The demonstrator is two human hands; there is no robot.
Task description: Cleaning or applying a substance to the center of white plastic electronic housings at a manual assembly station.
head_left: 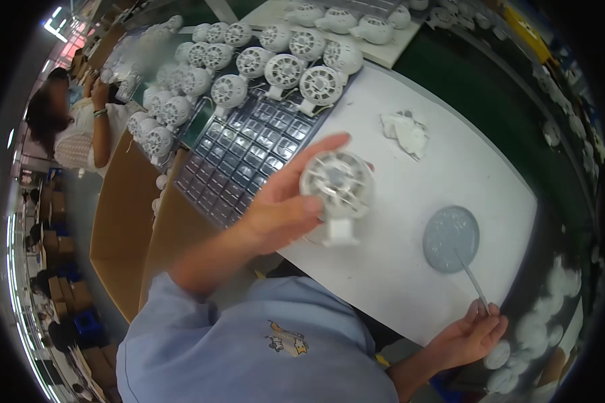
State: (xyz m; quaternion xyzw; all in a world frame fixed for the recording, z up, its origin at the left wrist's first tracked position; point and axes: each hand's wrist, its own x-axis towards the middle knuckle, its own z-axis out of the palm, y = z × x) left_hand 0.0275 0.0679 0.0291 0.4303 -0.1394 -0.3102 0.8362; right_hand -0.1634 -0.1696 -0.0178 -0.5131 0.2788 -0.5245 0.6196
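The left grip (274, 213) is holding one fan (336, 183), back hidden, left of one dish (445, 236), the right grip (472, 337) one stick (476, 285).

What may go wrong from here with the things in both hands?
The left hand holds a round white slotted plastic unit above the white tabletop, so it might slip and fall. The right hand grips a thin pale stick near one end, its tip at the round grey disc; the tip could skid.
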